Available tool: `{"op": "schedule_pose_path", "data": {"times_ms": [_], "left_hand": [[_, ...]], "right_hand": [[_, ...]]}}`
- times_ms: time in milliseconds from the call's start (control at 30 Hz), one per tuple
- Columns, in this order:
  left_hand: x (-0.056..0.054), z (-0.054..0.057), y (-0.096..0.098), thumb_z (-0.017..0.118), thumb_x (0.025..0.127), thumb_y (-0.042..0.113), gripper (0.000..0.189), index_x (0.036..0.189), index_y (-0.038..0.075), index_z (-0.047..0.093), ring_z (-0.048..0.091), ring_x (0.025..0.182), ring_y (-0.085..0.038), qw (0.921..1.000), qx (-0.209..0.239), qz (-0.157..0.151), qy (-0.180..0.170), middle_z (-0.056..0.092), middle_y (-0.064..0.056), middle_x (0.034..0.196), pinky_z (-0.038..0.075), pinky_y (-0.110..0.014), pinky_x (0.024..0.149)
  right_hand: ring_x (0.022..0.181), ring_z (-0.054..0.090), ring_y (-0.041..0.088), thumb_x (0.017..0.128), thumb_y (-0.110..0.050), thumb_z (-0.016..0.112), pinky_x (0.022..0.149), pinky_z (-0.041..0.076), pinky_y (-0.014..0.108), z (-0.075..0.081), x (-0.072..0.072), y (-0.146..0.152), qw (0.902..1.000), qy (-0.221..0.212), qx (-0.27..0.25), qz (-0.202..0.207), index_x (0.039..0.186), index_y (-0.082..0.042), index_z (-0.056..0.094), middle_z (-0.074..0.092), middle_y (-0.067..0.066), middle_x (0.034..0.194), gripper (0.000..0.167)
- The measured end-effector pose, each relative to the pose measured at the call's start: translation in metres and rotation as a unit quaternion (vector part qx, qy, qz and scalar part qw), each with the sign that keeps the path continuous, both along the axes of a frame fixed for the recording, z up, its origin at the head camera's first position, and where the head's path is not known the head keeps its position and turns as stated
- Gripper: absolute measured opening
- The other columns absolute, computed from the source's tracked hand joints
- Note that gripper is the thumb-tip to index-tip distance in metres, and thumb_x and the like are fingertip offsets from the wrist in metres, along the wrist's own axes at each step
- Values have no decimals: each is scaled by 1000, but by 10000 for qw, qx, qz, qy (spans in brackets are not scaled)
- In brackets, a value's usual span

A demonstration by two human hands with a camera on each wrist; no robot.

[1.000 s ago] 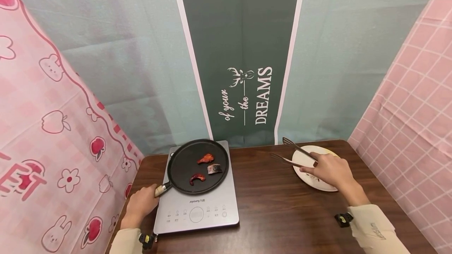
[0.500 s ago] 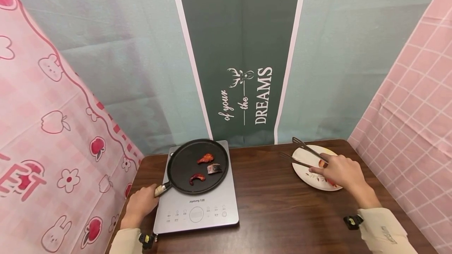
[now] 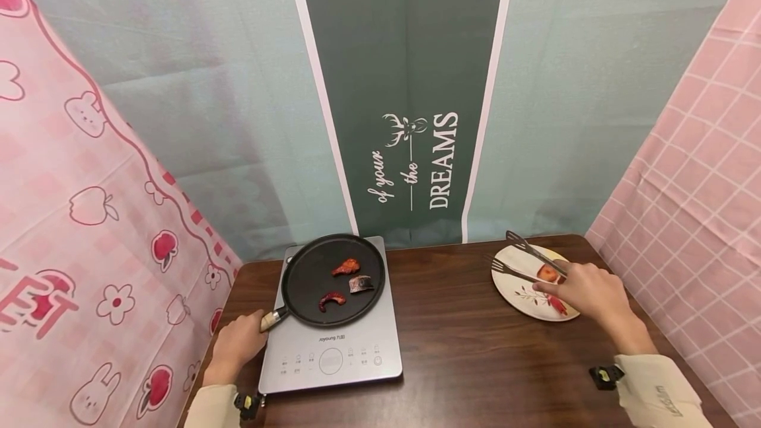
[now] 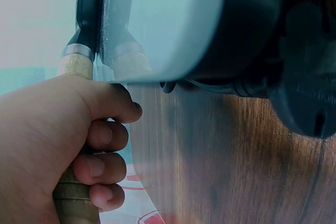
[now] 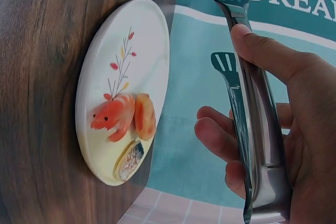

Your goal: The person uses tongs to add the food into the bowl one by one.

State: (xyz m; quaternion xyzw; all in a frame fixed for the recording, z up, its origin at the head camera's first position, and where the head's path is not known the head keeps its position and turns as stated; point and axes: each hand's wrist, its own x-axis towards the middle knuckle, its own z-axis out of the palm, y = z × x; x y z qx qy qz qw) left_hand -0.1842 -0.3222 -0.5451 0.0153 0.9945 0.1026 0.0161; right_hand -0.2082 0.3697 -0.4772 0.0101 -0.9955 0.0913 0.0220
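My left hand grips the wooden handle of a flat black frying pan. In the pan lie a chicken drumstick, a fish piece with dark skin and a curled, dark red tentacle. My right hand holds metal tongs between thumb and fingers, their slotted ends apart with nothing between them. Below the tongs is a white plate with a leaf pattern. It bears a red shrimp, an orange-brown piece and a shell-like piece.
The pan sits on a silver induction cooker at the left of the brown wooden table. A green curtain hangs behind the table. Pink cloths, one patterned and one checked, hang at the sides.
My right hand has moved to the right with the tongs, whose ends are now over the plate. The food on the plate has come into sight. My left hand and the pan stay still.
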Motion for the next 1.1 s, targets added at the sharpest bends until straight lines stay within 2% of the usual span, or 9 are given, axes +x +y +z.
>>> {"op": "schedule_pose_path", "data": {"times_ms": [267,433,567,767,967,1100], "left_hand": [[0,0,-1,75,87,14,21,104,4,68,67,67,-35,10000,-43,8,-4,71,-15,83,48,-54,59],[-1,-1,-1,75,87,14,19,102,5,67,67,66,-34,10000,-48,5,-35,70,-14,82,48,-53,59],[-1,-1,-1,75,87,14,20,102,4,67,67,67,-35,10000,-36,-29,-6,71,-15,83,48,-54,59],[0,-1,-1,75,86,13,27,110,1,69,69,69,-38,9999,-51,-42,83,73,-18,86,50,-56,60],[0,0,0,75,86,14,24,106,3,68,69,68,-37,10000,-62,-45,51,72,-16,84,49,-55,60],[0,1,0,75,86,14,27,110,1,69,69,69,-37,10000,-50,-38,38,72,-16,85,50,-55,61]], "right_hand": [[80,70,50,83,-82,69,54,47,53,-1,4,14,10000,-63,-47,-19,140,3,64,73,28,94,102],[80,70,52,84,-80,69,53,46,52,-4,6,22,10000,-52,-38,-50,142,3,62,72,32,96,101],[85,69,55,82,-83,67,53,45,53,-5,9,26,9999,-40,-76,-143,141,0,64,69,39,103,102],[88,69,56,81,-83,68,54,45,53,-5,11,31,9997,-58,-142,-175,139,0,65,70,39,109,101],[91,69,56,82,-82,69,58,47,57,-7,13,38,9996,-136,-132,-196,141,-1,64,68,40,113,101],[86,69,56,83,-78,72,56,46,57,-9,15,43,9996,-89,-196,-207,139,-3,65,69,40,111,95]]}}
